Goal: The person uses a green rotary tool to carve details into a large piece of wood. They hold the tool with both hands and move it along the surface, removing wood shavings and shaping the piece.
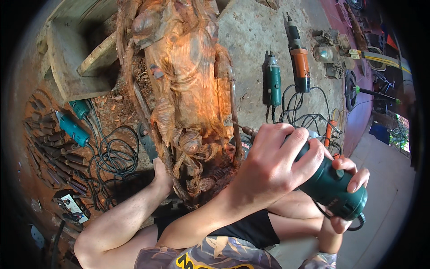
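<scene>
We hold a green die grinder (332,181), our left hand's (280,157) grip wrapped around its front, our right hand's (358,179) clasping its rear body. Its nose (249,131) points at the carved wooden sculpture (192,85), upright-grained and reddish, before our lap; we cannot tell whether they touch.
</scene>
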### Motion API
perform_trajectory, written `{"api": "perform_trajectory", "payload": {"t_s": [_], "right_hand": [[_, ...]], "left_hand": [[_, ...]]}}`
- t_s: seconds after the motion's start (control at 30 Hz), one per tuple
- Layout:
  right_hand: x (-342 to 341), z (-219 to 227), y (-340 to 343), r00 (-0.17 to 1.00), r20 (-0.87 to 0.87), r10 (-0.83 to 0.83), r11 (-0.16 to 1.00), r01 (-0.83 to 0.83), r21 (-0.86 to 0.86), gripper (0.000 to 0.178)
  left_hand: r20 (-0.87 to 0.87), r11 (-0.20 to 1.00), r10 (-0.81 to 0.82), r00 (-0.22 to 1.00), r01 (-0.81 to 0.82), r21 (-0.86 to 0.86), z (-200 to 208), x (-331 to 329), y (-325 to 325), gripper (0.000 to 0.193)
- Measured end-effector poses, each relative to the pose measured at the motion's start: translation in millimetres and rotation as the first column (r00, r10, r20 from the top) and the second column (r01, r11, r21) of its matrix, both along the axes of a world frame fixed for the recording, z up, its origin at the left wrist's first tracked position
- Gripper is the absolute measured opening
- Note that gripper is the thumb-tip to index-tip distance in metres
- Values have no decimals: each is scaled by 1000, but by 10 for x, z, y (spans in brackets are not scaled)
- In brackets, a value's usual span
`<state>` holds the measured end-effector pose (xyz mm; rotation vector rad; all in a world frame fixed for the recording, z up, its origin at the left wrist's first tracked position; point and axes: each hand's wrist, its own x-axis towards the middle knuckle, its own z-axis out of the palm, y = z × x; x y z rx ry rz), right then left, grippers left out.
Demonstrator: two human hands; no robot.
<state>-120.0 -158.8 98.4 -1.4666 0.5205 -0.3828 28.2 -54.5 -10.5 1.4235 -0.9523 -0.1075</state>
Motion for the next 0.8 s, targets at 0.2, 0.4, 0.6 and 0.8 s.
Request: {"api": "perform_trajectory", "payload": {"t_s": [0.2,0.4,0.6,0.8], "right_hand": [[159,60,-267,991,-73,113,992,-108,60,61],[246,0,-424,975,-40,217,975,-214,63,63],[289,-112,-357,976,104,190,982,-190,-11,60],[246,162,-57,769,-107,630,734,-635,-242,41]], "left_hand": [[-53,999,23,998,-21,44,-28,-111,-91,45],[-48,997,33,998,-30,66,-28,-10,-134,51],[37,998,65,997,-65,15,-3,211,-139,42],[37,974,-98,994,104,-199,44,3,345,22]]}}
